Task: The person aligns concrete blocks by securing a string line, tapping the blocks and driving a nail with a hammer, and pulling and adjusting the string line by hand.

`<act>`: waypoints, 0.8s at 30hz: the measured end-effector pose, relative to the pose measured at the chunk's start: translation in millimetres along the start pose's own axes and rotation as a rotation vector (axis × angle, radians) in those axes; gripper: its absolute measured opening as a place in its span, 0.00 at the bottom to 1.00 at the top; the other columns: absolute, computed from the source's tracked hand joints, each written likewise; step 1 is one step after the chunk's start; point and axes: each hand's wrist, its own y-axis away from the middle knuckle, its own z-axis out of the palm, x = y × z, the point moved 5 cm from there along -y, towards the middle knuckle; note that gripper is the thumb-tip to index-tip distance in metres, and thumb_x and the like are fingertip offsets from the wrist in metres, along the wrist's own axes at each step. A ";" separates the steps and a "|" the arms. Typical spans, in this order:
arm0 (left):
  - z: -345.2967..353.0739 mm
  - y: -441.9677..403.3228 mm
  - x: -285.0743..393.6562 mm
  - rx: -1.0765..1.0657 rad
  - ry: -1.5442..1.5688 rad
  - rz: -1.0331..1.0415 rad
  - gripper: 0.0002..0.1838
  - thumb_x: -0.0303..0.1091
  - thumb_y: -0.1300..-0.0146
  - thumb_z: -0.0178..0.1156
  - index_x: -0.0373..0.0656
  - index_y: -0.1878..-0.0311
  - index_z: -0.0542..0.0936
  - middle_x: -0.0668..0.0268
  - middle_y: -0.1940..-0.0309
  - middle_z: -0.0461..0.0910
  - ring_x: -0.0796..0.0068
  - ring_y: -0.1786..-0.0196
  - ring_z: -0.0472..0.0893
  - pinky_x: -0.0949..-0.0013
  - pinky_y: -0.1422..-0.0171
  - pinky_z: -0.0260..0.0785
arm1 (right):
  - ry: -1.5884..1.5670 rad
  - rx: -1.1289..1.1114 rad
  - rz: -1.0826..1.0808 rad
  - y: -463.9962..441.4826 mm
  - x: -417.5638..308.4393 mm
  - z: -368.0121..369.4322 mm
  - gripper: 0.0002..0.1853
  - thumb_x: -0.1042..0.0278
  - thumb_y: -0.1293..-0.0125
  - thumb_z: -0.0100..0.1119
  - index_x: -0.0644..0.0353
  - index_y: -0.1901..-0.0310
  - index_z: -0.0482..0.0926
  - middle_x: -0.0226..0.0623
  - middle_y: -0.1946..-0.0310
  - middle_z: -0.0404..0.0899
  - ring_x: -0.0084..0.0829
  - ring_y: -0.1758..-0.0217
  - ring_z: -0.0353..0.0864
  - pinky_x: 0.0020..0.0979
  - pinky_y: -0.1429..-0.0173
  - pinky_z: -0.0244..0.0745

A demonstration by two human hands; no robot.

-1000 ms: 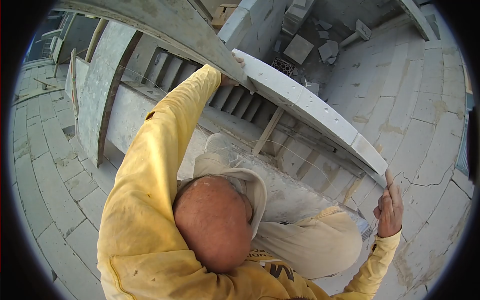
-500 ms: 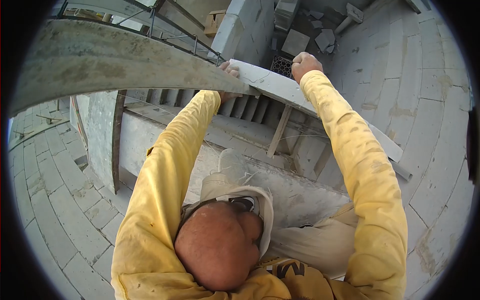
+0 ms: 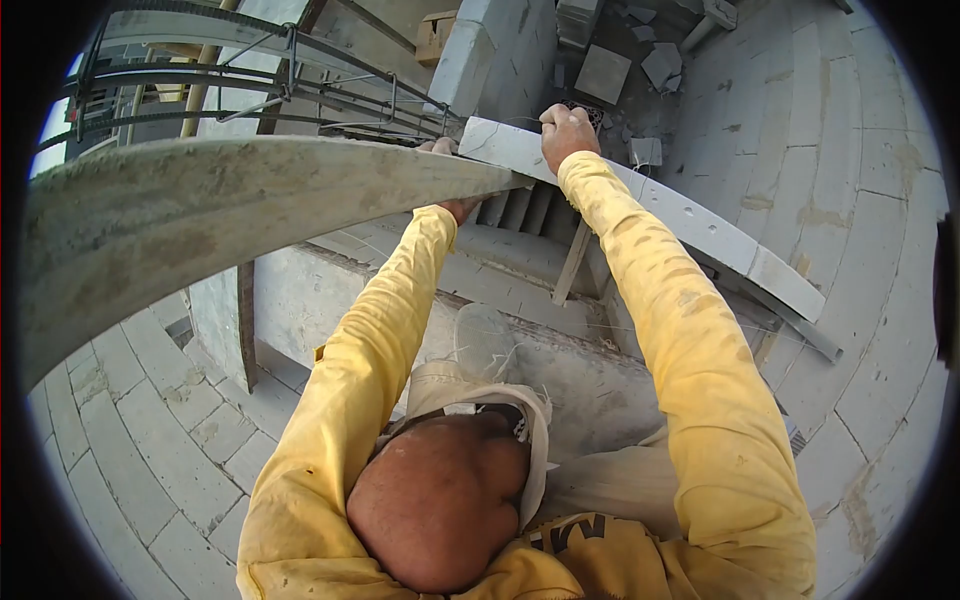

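A long dusty grey board (image 3: pixel 260 180) crosses the upper left, narrowing toward the middle. My left hand (image 3: pixel 460 208) wraps round it near its far end, with fingertips over the top edge and the rest below. To the right, a row of white blocks (image 3: pixel 690 215) forms a narrow wall top. My right hand (image 3: pixel 568 138) is closed, fingers curled, over the near part of this row. A thin string shows near it, but whatever the fingers hold is hidden.
Steel rebar (image 3: pixel 300 80) runs behind the board. A wooden prop (image 3: pixel 572 262) stands below the blocks, beside steps (image 3: pixel 520 212). Broken block pieces (image 3: pixel 660 65) and a cardboard box (image 3: pixel 435 38) lie farther off. Block paving (image 3: pixel 850 200) spreads on the right.
The board's near part has swung lower in view, showing more rebar behind it. My right hand has moved left and slightly down, closer to my left hand, which still grips the board.
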 end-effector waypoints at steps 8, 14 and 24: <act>37.1 -9.5 -15.3 0.090 -0.047 0.374 0.40 0.51 0.58 0.78 0.53 0.40 0.73 0.63 0.46 0.73 0.56 0.47 0.72 0.52 0.39 0.66 | 0.173 -0.275 -0.134 10.4 3.0 59.3 0.12 0.65 0.29 0.48 0.48 0.52 0.83 0.45 0.51 0.74 0.48 0.45 0.80 0.42 0.40 0.75; 65.7 -17.1 -20.5 -0.234 -0.075 0.445 0.19 0.46 0.46 0.71 0.52 0.52 0.82 0.70 0.49 0.78 0.60 0.46 0.74 0.54 0.40 0.67 | 0.106 -0.360 -0.060 11.7 -6.1 51.0 0.15 0.58 0.26 0.45 0.59 0.49 0.76 0.52 0.47 0.77 0.49 0.40 0.77 0.43 0.35 0.70; 68.9 -14.4 -16.6 -0.206 0.007 0.550 0.19 0.44 0.43 0.70 0.50 0.50 0.82 0.62 0.50 0.80 0.55 0.47 0.76 0.57 0.40 0.69 | 0.307 -0.513 -0.474 15.5 -20.0 56.6 0.20 0.72 0.33 0.53 0.56 0.39 0.72 0.49 0.45 0.76 0.47 0.39 0.76 0.44 0.34 0.70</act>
